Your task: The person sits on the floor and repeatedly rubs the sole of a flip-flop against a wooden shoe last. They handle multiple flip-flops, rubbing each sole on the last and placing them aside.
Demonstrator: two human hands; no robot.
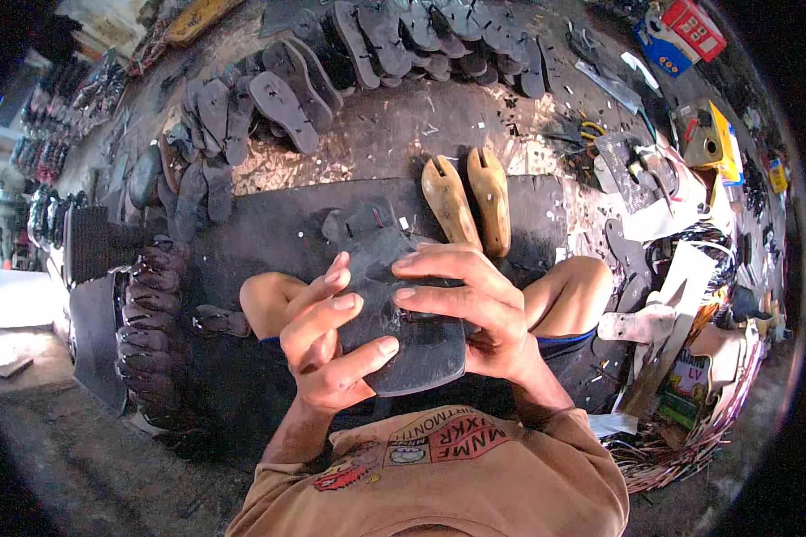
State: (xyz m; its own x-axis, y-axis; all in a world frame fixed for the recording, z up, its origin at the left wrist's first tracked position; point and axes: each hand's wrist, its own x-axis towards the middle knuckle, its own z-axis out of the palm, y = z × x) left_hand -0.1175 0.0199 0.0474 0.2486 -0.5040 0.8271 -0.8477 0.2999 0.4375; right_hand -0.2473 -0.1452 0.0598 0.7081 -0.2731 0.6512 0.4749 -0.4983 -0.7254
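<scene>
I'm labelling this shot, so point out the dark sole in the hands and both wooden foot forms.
Dark sole (381, 307): head view, middle of its flat face.
Left wooden foot form (450, 203): head view, middle of its length.
Right wooden foot form (490, 203): head view, middle of its length.

I see the clearest lettering at six o'clock, on the brown shirt. There, dark letters form a curved line above a red patch, and this patch carries bolder dark letters in two rows. At the nine o'clock side of the patch, I see a round pale emblem with small letters just above it. Near four o'clock, a green package bears a short group of reddish letters. Between one and two o'clock, a red box has pale printed squares, and the blue box beside it shows orange round marks; from here, I find their details too small to read.
</scene>
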